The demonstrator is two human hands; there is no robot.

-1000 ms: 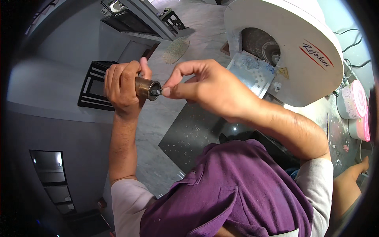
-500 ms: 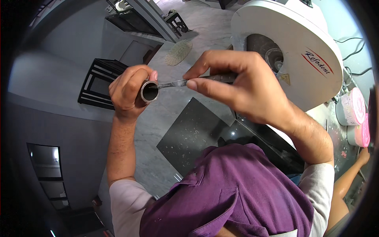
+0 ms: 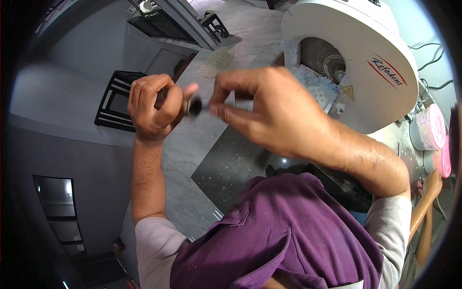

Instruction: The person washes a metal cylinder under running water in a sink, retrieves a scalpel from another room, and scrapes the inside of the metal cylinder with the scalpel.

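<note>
My left hand [image 3: 155, 107] is wrapped round a short metal tube [image 3: 194, 106], whose dark open mouth points right toward my other hand. One fingertip sticks out above the tube. My right hand [image 3: 288, 113] pinches a slim metal tool with a dark handle. Motion smears that tool [image 3: 206, 107] at its thin end, right at the tube's mouth; whether its tip is inside I cannot tell. Most of the handle is hidden behind my right fingers. Both hands are held up in the air in front of my purple apron [image 3: 288, 231].
A large white machine [image 3: 361, 72] with a round opening stands at the right, pale debris around its mouth. Beyond it are pink-lidded tubs [image 3: 428, 130] on a counter and a co-worker's hand [image 3: 433, 185]. A dark mat [image 3: 226, 164] lies on the floor.
The tube has turned in my left hand so its mouth faces right. My right hand has moved left with the tool, closer to the tube. The co-worker's hands have shifted by the tubs.
</note>
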